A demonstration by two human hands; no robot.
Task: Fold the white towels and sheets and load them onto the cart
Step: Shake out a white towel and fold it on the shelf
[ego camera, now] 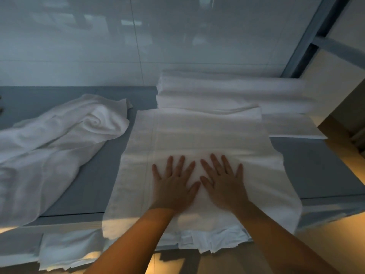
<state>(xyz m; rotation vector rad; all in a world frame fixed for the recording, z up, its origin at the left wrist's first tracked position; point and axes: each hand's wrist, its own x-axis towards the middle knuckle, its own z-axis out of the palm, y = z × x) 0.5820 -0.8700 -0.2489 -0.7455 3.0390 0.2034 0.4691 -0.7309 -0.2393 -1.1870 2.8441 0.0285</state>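
Note:
A white towel (197,135) lies spread flat on the grey table (94,180), its near edge hanging over the front. My left hand (173,186) and my right hand (223,184) rest side by side on its near half, palms down, fingers spread, holding nothing. Behind the towel sits a stack of folded white towels (227,91). A crumpled white sheet (49,147) lies loose on the left of the table.
More white cloth (65,250) hangs on a lower level under the table's front edge. A glossy tiled wall (98,46) rises behind the table. A grey metal frame (308,38) and a beige surface stand at the right.

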